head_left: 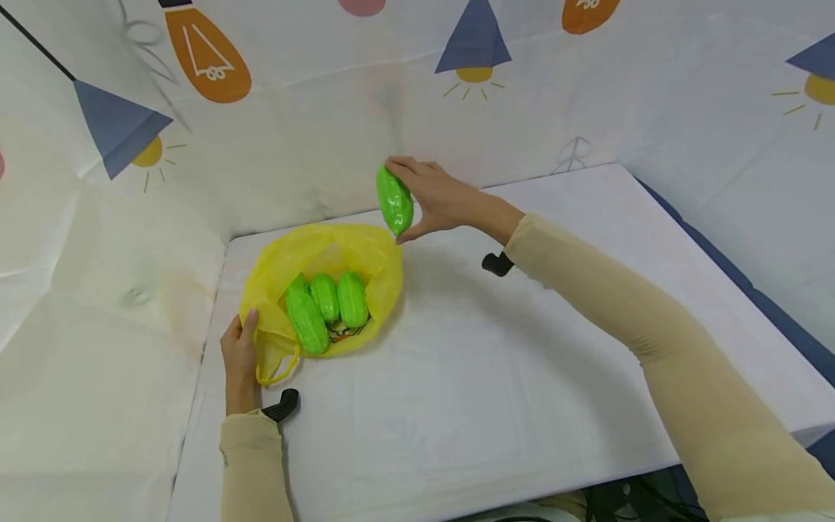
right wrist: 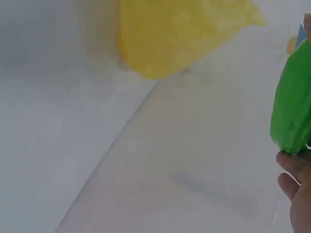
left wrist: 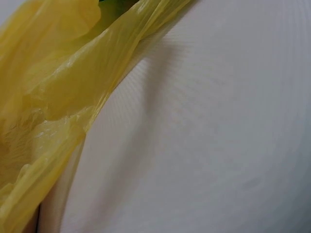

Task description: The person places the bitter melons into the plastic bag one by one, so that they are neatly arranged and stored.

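My right hand (head_left: 443, 199) pinches a shiny green ridged vegetable (head_left: 394, 201) between thumb and fingertips, holding it upright in the air just beyond the bag's upper right rim. In the right wrist view that vegetable (right wrist: 294, 102) is partly cut off by the frame edge. A yellow plastic bag (head_left: 386, 264) lies on the table with its mouth spread wide. Inside it are three similar green vegetables (head_left: 308, 319) side by side. My left hand (head_left: 239, 355) grips the bag's left rim, thumb over the edge and other fingers hidden. The left wrist view shows only the bag (left wrist: 63, 92), not the hand.
A white-covered table (head_left: 470, 391) stands beneath both hands. Behind it hangs a pale wall cloth (head_left: 313, 145) printed with lamps and bulbs. Dark wrist mounts (head_left: 283, 404) sit at both cuffs. Cables (head_left: 642, 500) show below the table's front edge.
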The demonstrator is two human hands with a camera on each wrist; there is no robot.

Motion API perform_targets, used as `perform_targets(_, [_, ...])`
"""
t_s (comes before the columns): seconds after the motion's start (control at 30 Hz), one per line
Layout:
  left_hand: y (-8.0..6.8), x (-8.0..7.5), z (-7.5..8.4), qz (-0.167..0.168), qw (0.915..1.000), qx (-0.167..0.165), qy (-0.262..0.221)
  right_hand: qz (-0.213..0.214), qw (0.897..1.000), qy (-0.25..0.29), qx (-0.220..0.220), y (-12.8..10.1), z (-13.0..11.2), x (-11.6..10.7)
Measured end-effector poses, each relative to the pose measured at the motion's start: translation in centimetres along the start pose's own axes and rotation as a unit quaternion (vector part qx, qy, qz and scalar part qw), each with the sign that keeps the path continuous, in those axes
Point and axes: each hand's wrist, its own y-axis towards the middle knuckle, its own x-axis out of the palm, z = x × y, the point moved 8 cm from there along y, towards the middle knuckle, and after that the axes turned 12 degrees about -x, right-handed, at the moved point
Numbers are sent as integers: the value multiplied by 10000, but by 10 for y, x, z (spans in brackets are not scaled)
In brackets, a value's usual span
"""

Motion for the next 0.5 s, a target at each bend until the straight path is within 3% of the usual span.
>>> perform_targets(0.23, [2,-1,-2,-57,9996,-149,-236,-94,9985,91,-530,45,-48,8])
perform_targets(0.5, [2,-1,-2,-45,10000,-75,-25,-631,9949,121,-783,65,-87,51])
